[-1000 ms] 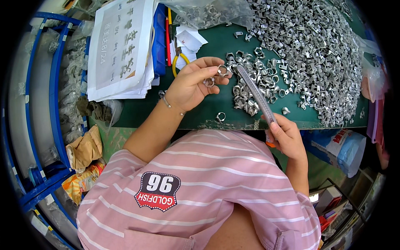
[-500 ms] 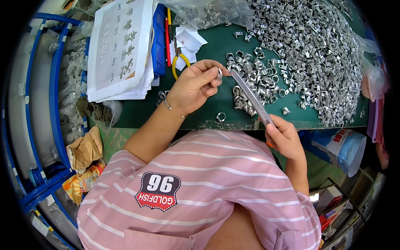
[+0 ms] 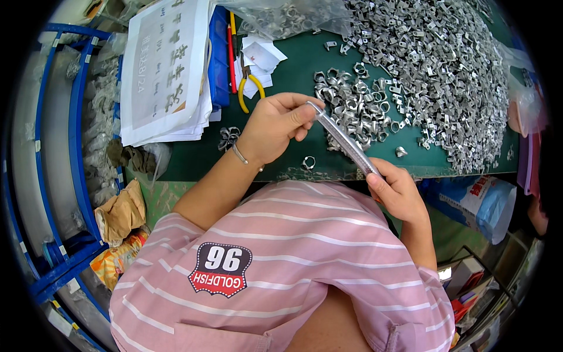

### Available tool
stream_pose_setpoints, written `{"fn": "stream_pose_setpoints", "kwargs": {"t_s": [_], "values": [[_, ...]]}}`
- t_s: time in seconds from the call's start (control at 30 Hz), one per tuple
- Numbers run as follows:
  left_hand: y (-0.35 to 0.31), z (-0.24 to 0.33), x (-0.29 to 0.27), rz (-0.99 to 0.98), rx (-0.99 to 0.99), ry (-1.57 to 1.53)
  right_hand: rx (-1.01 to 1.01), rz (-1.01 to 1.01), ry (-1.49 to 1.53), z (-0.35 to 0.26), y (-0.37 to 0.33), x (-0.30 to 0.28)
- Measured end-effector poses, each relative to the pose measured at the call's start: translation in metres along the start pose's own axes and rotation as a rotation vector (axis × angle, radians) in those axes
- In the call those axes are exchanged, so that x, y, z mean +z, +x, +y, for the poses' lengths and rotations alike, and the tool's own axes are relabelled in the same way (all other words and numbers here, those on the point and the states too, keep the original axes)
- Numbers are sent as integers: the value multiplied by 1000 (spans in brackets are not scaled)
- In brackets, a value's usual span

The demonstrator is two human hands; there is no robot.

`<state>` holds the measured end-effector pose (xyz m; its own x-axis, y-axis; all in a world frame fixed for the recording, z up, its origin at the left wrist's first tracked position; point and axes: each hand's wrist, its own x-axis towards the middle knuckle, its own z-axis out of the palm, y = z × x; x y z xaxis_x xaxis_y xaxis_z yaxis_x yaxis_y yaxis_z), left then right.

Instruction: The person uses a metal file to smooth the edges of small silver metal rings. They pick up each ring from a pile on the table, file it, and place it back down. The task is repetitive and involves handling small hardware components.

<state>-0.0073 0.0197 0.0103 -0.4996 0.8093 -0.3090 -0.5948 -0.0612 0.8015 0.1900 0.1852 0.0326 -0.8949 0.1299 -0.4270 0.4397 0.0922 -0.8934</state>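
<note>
My left hand (image 3: 268,130), a cuff bracelet on its wrist, pinches at the upper tip of a ring mandrel (image 3: 347,142), a tapered silver rod. The metal ring in these fingers is mostly hidden and hard to tell from the rod's tip. My right hand (image 3: 399,189) is closed round the mandrel's lower end, holding it slanted over the table's near edge. Just beyond the rod lies a heap of silver rings (image 3: 369,105). A single ring (image 3: 308,163) lies below my left hand, and another loose piece (image 3: 400,151) sits near the right hand.
A large spread of small metal parts (image 3: 434,70) covers the green table's right side. Yellow-handled pliers (image 3: 253,85), a blue tray (image 3: 219,64) and stacked papers (image 3: 161,76) stand at left. A plastic bag of rings (image 3: 293,17) lies at the back. Blue shelving (image 3: 79,129) runs alongside.
My left hand has brought its ring to the mandrel's tip; before, the ring showed apart from the rod. The mandrel has shifted slightly left.
</note>
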Motion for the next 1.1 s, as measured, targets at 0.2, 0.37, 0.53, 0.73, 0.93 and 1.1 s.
{"fn": "stream_pose_setpoints", "kwargs": {"t_s": [0.2, 0.37, 0.53, 0.73, 0.93, 1.1], "values": [[-7, -10, 4, -101, -18, 41, -17, -56, 48, -4, 1, 1], [-9, -7, 7, -80, -3, 110, 5, -95, 40, -5, 1, 0], [-7, -10, 6, -143, 204, 330, -9, -100, 54, -8, 1, -1], [-8, 1, 10, 27, 96, 378, -34, -51, 87, -2, -2, 2], [21, 22, -8, 327, 167, 122, 77, 65, 167, 11, -11, -12], [37, -2, -2, 321, 134, 1078, 14, 98, 204, 9, -9, -9]]}}
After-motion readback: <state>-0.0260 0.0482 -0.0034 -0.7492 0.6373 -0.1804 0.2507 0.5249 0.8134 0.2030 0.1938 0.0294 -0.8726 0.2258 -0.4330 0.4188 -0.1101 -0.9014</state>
